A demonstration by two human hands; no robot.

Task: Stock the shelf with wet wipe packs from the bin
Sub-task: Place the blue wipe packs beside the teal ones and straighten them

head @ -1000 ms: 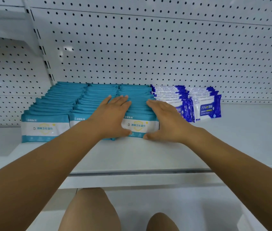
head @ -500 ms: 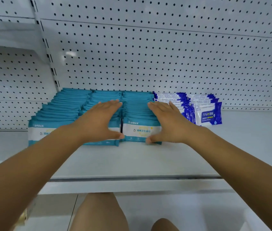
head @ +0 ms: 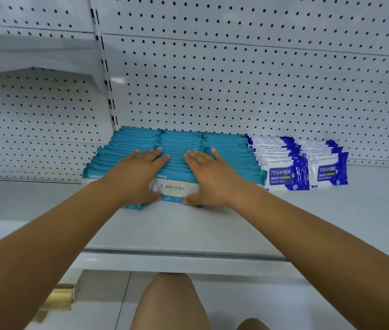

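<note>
On the far left, a white wall full of little holes (head: 33,120) stands behind the shelf (head: 188,229). Another white shelf (head: 33,53) sticks out higher up. A thin post with slots (head: 107,86) runs up beside it.

The wet wipe packs are on the shelf, pushed back to the wall. The teal packs stand in three rows, one pack behind the other. The left row (head: 126,141) is partly hidden by the left hand (head: 136,177). This hand lies flat across the tops of the packs, with its fingers (head: 155,158) straight and close together. It holds nothing. Its thumb touches the left edge of the front pack (head: 176,189) in the middle row (head: 180,141). That front pack has a white band with writing on it.

The right hand (head: 212,179) lies flat on the right row (head: 226,144). Its fingers (head: 195,157) are straight too and grip nothing. Its thumb touches the right edge of the same front pack. So the middle row sits between the two hands.

Just to the right of the teal packs stand two rows of blue and white packs (head: 281,175). They say 75% on the front. The second of these rows (head: 329,172) touches the first.

Down near the bottom left is a blurry brown thing (head: 57,298); I cannot tell what it is. A bare knee (head: 172,303) shows below the shelf edge.
</note>
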